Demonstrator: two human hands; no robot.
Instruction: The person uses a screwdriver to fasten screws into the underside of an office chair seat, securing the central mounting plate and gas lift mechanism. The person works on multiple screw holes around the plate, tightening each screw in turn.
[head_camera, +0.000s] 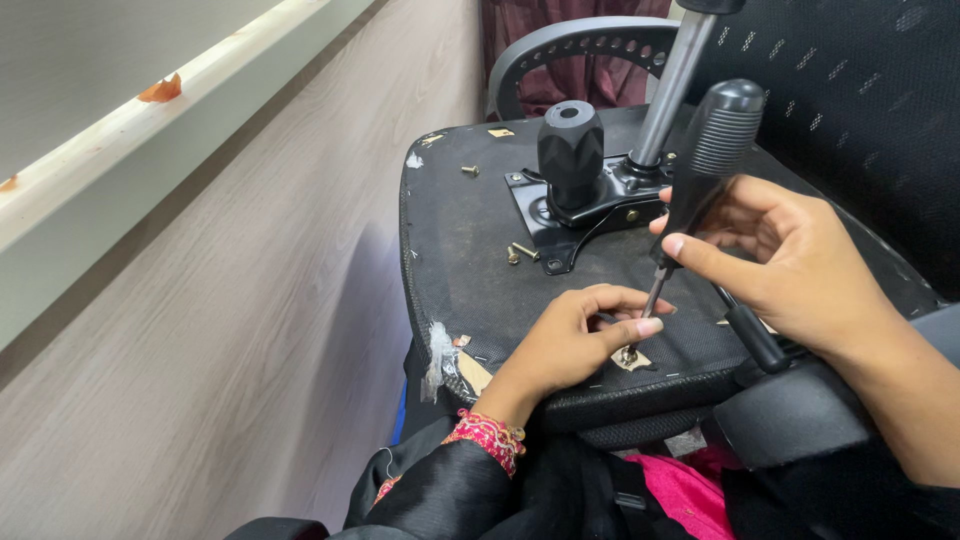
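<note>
Two hands: right (790, 262) on black screwdriver (700, 170), left (572, 340) beside screw (628, 354).

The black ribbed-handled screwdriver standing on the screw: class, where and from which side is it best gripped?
Grip the black ribbed-handled screwdriver on its thick ribbed handle, coming from the right, as the right hand does. The ribs likely resist slipping, and the tool leans up and rightward, while the left hand steadies its tip.
</note>
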